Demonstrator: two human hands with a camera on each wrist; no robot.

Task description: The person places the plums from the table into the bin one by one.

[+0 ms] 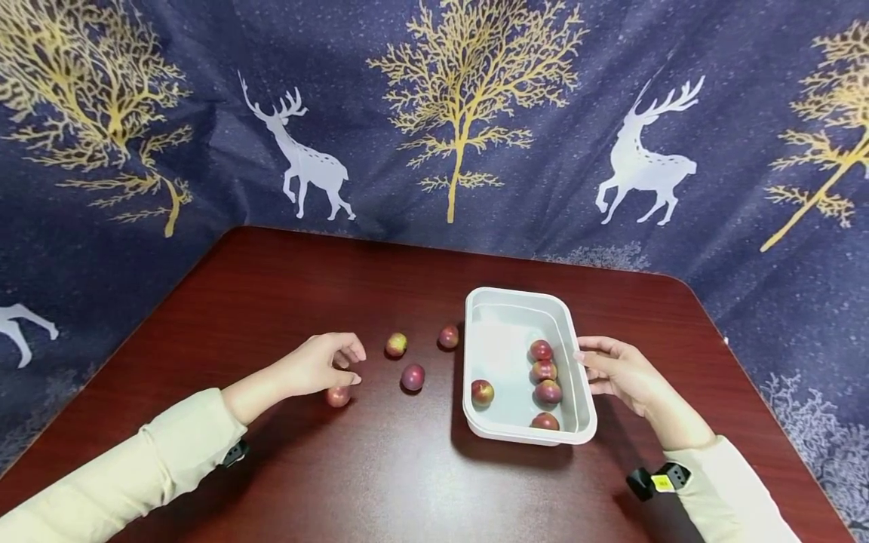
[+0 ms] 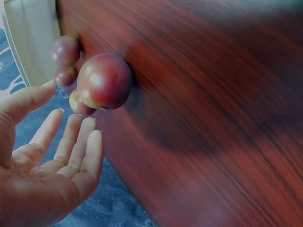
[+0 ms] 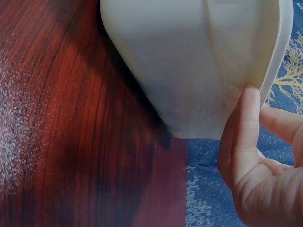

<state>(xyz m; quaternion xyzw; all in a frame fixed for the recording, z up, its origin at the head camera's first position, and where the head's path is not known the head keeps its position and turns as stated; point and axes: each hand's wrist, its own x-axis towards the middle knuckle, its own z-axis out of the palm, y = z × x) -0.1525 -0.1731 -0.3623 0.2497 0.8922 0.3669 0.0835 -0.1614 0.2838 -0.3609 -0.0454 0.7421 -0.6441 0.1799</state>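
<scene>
My left hand (image 1: 324, 366) hovers just over a reddish plum (image 1: 337, 397) at the left, its fingers loosely bent and apart. In the left wrist view this plum (image 2: 105, 81) sits beyond the fingertips, with nothing between thumb and fingers. To its right on the table lie a yellow-red plum (image 1: 396, 345), a dark plum (image 1: 413, 377) and another plum (image 1: 448, 337) near the box. My right hand (image 1: 621, 377) holds the right rim of a white plastic box (image 1: 498, 332); in the right wrist view fingers (image 3: 246, 118) press its outer wall under the rim.
Inside the box lie several plums, one plum (image 1: 483, 393) at the left and the others, such as this plum (image 1: 548, 391), along the right wall. Everything stands on a dark red wooden table (image 1: 380, 467). A blue cloth (image 1: 407, 181) with deer and trees hangs behind it.
</scene>
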